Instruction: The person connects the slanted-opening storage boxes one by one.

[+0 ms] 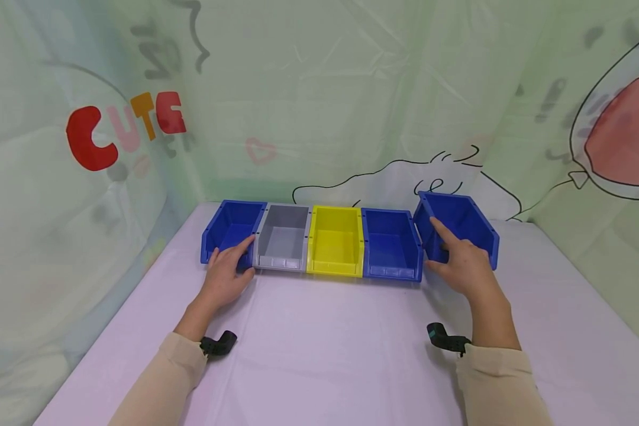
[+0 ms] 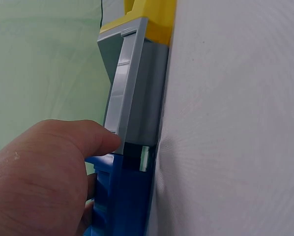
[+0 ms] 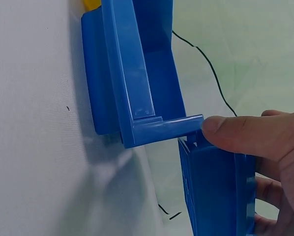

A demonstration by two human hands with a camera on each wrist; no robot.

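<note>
Four storage bins stand joined in a row: a left blue bin [image 1: 234, 228], a grey bin [image 1: 283, 236], a yellow bin [image 1: 336, 239] and another blue bin [image 1: 391, 242]. My left hand [image 1: 227, 275] holds the left blue bin where it meets the grey one, thumb at the front corner and fingers reaching inside. At the right end, my right hand [image 1: 462, 266] grips a separate blue bin [image 1: 458, 213] by its near left wall. This bin sits tilted and higher than the row. In the right wrist view, the right thumb [image 3: 225, 132] touches the neighbouring bin's side wall [image 3: 161, 129].
A white cloth covers the table [image 1: 330, 349]. Behind the bins hangs a pale green printed curtain [image 1: 319, 106], which also closes off both sides. Small black wrist cameras [image 1: 220, 343] extend inward from both sleeves.
</note>
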